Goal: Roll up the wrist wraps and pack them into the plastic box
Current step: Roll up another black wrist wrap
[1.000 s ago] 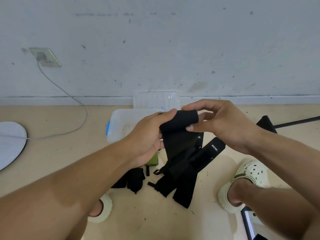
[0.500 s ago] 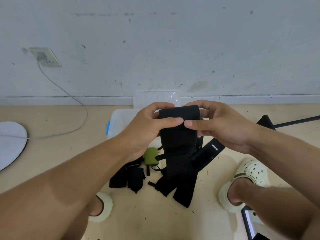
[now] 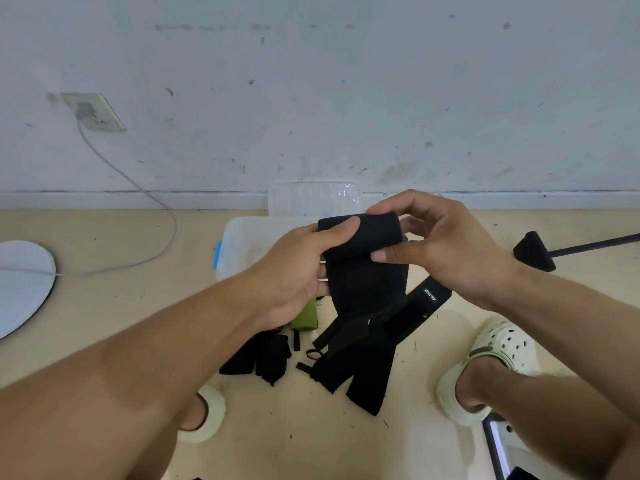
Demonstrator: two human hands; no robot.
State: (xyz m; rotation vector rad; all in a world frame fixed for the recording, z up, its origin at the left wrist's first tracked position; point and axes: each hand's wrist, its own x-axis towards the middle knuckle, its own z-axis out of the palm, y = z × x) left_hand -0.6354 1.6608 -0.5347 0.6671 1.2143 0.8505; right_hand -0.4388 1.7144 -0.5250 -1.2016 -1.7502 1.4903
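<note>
A black wrist wrap (image 3: 363, 265) is held in the air above the floor, its top end wound into a roll and its tail hanging down. My left hand (image 3: 294, 268) grips the left end of the roll, thumb on top. My right hand (image 3: 436, 244) pinches the right end between thumb and fingers. Behind the hands stands the translucent plastic box (image 3: 239, 244) with a blue latch, its clear lid (image 3: 311, 199) leaning at the wall. More black wraps (image 3: 360, 368) lie on the floor below, beside a green wrap (image 3: 306, 317) and a small black bundle (image 3: 263, 358).
A wall with a socket (image 3: 93, 110) and a grey cable (image 3: 138, 188) runs behind. A white round disc (image 3: 20, 285) lies far left. A black stand foot with a rod (image 3: 533, 251) is at right. My feet in pale clogs (image 3: 495, 362) flank the pile.
The roll has turned further and grown thicker at the top of the wrap. My left thumb has shifted over the roll, and the hanging tail has risen slightly.
</note>
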